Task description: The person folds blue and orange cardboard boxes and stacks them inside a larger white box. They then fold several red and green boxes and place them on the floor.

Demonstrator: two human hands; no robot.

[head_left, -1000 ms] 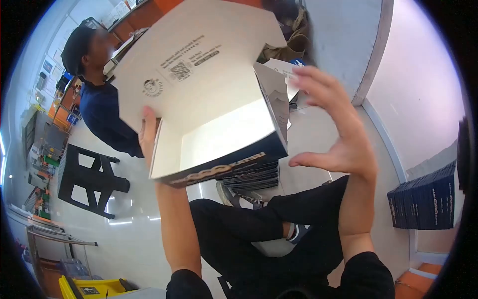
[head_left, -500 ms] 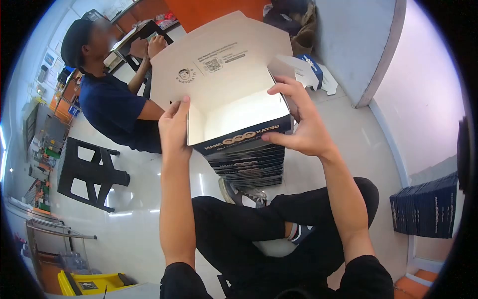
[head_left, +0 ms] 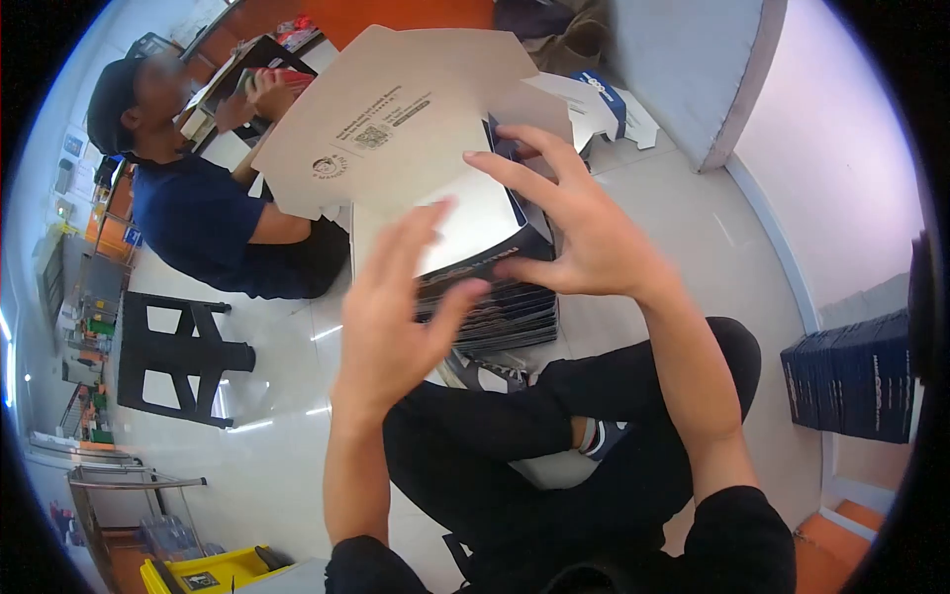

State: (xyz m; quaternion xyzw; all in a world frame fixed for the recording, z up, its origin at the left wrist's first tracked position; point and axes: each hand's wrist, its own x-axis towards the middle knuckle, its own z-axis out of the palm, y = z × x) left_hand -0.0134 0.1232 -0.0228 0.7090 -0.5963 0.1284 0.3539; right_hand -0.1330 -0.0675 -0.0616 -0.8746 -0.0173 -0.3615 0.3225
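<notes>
Open box [head_left: 465, 213] is facing up, lid [head_left: 416, 84] leaning far-left, long axis running left-right. Left hand's [head_left: 388, 312] grip is standing apart; right hand [head_left: 594, 233] is bracketing the right end, clamping unclear.

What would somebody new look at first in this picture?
Probably the big open box in the middle, its pale lid raised to show a QR code. The left hand looks blurry in front of it; the right hand is at its right side. Then the black plastic stool, on the left.
</notes>
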